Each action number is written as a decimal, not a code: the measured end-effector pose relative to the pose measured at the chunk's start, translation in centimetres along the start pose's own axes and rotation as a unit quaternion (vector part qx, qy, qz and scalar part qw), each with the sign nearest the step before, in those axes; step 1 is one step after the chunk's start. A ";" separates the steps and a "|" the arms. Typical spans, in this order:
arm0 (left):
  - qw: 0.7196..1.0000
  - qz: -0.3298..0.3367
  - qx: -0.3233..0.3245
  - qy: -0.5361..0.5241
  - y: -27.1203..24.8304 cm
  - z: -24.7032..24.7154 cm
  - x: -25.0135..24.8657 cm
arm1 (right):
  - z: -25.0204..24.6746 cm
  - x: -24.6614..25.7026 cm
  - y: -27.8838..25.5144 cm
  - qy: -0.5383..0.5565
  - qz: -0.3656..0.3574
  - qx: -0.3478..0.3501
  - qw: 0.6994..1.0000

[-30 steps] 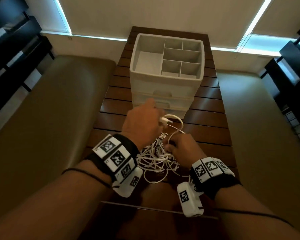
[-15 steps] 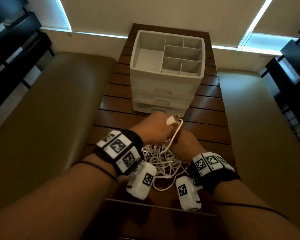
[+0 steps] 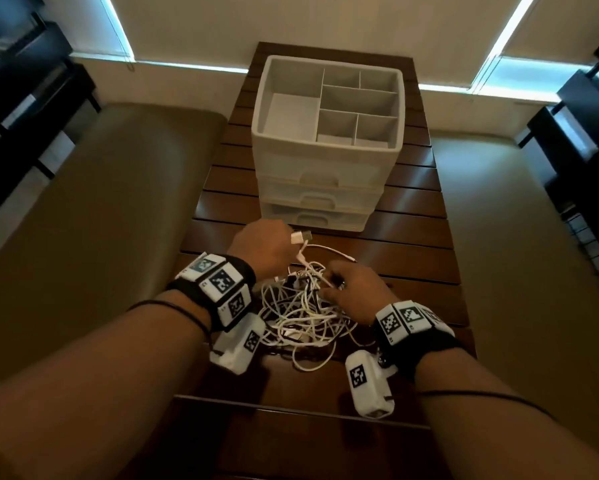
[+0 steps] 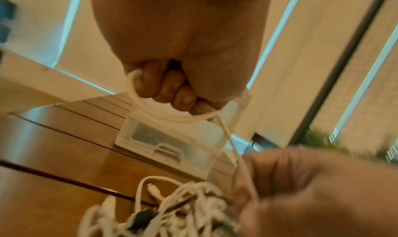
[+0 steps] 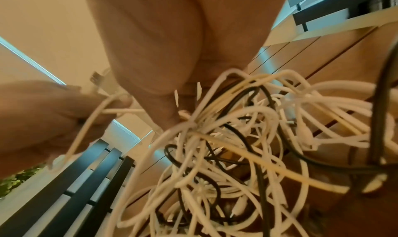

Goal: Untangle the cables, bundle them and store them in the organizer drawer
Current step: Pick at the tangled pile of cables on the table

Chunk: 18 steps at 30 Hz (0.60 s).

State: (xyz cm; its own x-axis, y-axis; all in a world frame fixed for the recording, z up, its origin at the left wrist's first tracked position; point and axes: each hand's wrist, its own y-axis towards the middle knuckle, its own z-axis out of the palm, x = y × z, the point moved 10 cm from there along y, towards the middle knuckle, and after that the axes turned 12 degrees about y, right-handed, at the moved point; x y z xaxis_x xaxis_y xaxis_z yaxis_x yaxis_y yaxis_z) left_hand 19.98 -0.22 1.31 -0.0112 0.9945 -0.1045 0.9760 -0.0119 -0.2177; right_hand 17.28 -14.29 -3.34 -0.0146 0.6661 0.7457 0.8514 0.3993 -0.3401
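Fingers (image 3: 280, 227) of the left hand (image 3: 261, 249) are curling round the plug end of a white cable (image 3: 300, 237), holding it up just in front of the organizer (image 3: 325, 161), as the head view is showing it. Nearer the person than the organizer, the tangle of cables (image 3: 301, 310) is lying on the wooden table (image 3: 412, 258), mostly white with a few black strands. Beside it the right hand (image 3: 355, 292) is reaching into the tangle's far edge with bent fingers, pinching at strands there. All three organizer drawers are sitting closed, and its top tray is showing its dividers.

From the left wrist, the left hand (image 4: 178, 53) is making a tight fist, its fingertips (image 4: 185, 96) folding over the white cable (image 4: 163, 116), which is looping under them and running down toward the blurred right hand (image 4: 312, 181). Behind the fist the organizer (image 4: 172, 145) is standing on the table (image 4: 53, 138), with the tangle (image 4: 172, 206) in front of it.

From the right wrist, the right hand (image 5: 155, 45) is pressing down into the tangle (image 5: 237, 147); strands are hiding its fingertips, so I cannot tell exactly which it is gripping. Away to one side the left hand (image 5: 43, 121) is gripping its cable (image 5: 120, 111).
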 end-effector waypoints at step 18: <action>0.950 0.054 -0.026 -0.306 -3.1 -5.4 -3.7 | -2.3 2.5 0.4 -0.021 -0.033 -0.080 0.996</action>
State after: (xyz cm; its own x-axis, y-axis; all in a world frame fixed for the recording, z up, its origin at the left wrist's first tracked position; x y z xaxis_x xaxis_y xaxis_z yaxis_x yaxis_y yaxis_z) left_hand 18.19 -3.34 7.62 -0.0198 0.7405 -0.6717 0.9878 -0.0891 -0.1274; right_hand 18.83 -13.90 -0.28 -0.0918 0.6694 0.7372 0.9208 0.3390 -0.1931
